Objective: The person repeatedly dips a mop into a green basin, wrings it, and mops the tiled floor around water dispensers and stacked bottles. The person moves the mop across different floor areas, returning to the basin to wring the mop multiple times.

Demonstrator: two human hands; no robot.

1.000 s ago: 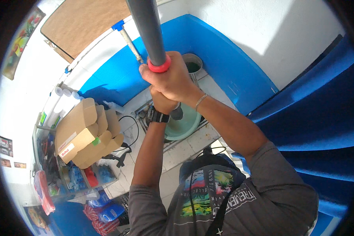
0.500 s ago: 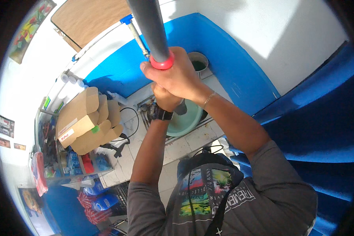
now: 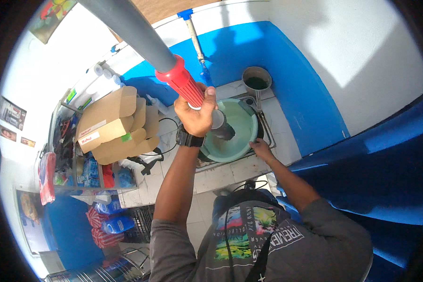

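A thick grey tube (image 3: 136,35) with a red ribbed collar (image 3: 182,84) slants up from the pale green basin (image 3: 242,117) towards the top left. My left hand (image 3: 196,115) is wrapped round the tube just at the red collar, thumb uppermost. Below that fist, the tube's dark lower end (image 3: 224,131) reaches down into the basin, over what looks like cloudy liquid. At the basin's right rim, my right hand (image 3: 261,149) grips the edge with thumb and fingers. The basin sits on a dark stove-like frame (image 3: 266,127) on the tiled counter.
Behind the basin stands a grey pot (image 3: 257,80) with dark contents and a handle. Open cardboard boxes (image 3: 105,124) lie on a glass case at left. A pipe with blue fittings (image 3: 192,37) runs down the blue wall. Blue curtains (image 3: 362,150) hang at right.
My right hand has let go of the tube near the collar and moved down to the basin's right rim. The tube has tilted further left, still in my left hand.
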